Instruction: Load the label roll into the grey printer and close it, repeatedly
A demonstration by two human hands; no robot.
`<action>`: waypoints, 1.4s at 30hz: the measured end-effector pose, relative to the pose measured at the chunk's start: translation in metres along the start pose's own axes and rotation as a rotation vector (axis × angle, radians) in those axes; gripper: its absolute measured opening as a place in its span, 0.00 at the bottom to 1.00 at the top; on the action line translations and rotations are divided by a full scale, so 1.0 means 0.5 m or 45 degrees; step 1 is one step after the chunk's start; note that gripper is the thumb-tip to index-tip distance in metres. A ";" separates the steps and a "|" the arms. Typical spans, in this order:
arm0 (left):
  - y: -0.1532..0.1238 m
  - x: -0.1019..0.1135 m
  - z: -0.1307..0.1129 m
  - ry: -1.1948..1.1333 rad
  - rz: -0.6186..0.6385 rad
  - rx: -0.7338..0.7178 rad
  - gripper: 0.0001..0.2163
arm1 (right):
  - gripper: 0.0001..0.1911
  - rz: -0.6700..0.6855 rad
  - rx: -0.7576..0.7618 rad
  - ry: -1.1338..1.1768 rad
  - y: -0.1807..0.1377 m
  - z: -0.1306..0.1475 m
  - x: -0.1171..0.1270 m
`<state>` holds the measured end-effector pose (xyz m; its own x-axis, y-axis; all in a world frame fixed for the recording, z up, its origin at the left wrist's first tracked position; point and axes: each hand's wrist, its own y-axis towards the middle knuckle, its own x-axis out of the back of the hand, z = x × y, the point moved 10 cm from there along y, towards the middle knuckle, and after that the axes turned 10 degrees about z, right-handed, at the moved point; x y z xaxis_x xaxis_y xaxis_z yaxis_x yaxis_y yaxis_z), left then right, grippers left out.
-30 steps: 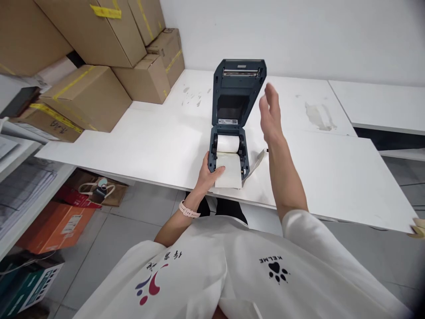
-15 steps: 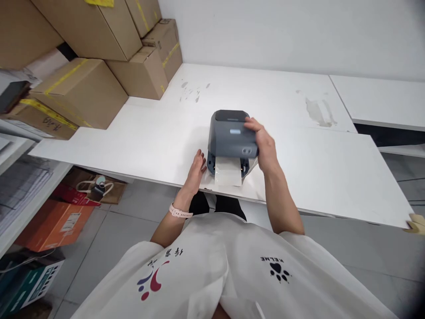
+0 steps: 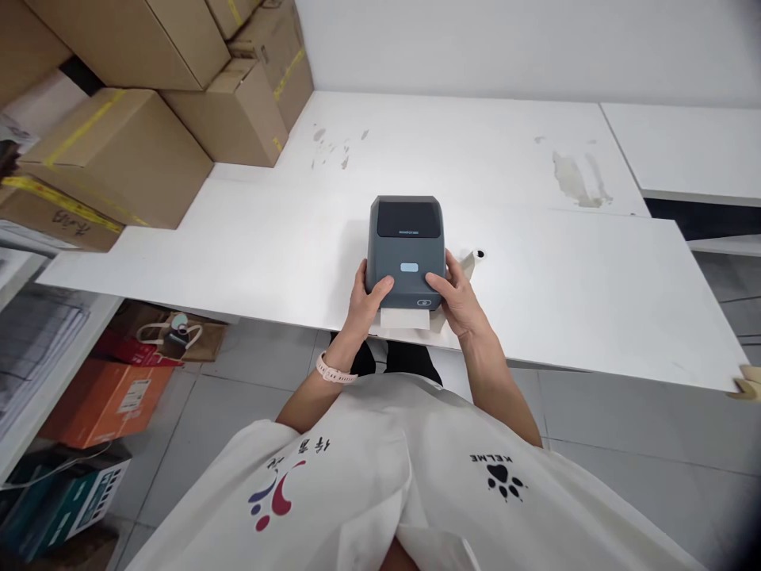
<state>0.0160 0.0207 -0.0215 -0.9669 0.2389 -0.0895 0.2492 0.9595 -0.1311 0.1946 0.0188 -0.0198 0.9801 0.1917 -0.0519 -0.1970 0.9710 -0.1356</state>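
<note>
A dark grey label printer (image 3: 407,254) stands near the front edge of the white table, its lid down. White label paper (image 3: 405,319) sticks out of its front slot. My left hand (image 3: 364,301) grips the printer's left side, thumb on top of the lid. On the other side my right hand (image 3: 460,301) grips likewise, its thumb on the lid near the front corner. Behind my right hand lies a small roll (image 3: 478,255) with a dark core and a pale strip trailing from it. The fingers under the printer's sides are partly hidden.
Cardboard boxes (image 3: 119,155) with yellow tape are stacked at the table's left end. The white table (image 3: 535,293) has worn patches and a raised corner guard (image 3: 746,382) at front right. Below left, an orange box (image 3: 110,400) sits on the floor beside a shelf.
The printer's lid has come down from partly raised to closed. My left hand has moved from beside the printer onto it, and my right hand has slid lower along its side.
</note>
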 end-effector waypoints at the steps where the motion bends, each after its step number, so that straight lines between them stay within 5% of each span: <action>1: -0.001 -0.001 0.001 -0.039 0.003 -0.007 0.35 | 0.51 0.015 -0.029 0.033 -0.001 -0.004 -0.002; 11: 0.005 -0.003 0.008 0.031 -0.037 -0.101 0.36 | 0.52 0.100 0.022 -0.119 0.008 -0.008 -0.003; 17: -0.003 0.008 0.006 0.095 -0.036 -0.143 0.35 | 0.53 0.036 0.010 0.098 0.008 -0.014 0.004; 20: -0.068 0.034 0.018 0.230 -0.251 -0.167 0.33 | 0.52 0.017 0.010 0.169 0.009 -0.016 0.005; 23: -0.142 0.047 0.041 0.269 -0.474 -0.176 0.19 | 0.49 -0.009 0.022 0.177 0.010 -0.018 0.007; 27: -0.129 -0.013 0.090 -0.087 -0.154 0.069 0.17 | 0.49 -0.030 0.050 0.145 0.008 -0.014 0.005; 30: -0.104 -0.021 0.084 -0.229 -0.100 0.186 0.18 | 0.48 -0.037 0.060 0.090 0.005 -0.002 -0.001; 37: -0.098 0.001 0.063 -0.004 -0.013 0.074 0.17 | 0.57 -0.193 0.035 -0.059 0.020 0.043 0.007; 42: -0.117 0.061 0.018 0.115 -0.278 -0.131 0.15 | 0.58 -0.213 0.023 -0.226 0.036 0.054 0.010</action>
<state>-0.0277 -0.0297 -0.0256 -0.9993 0.0321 0.0192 0.0314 0.9989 -0.0361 0.1966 0.0412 0.0043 0.9883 0.0481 0.1445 -0.0323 0.9934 -0.1098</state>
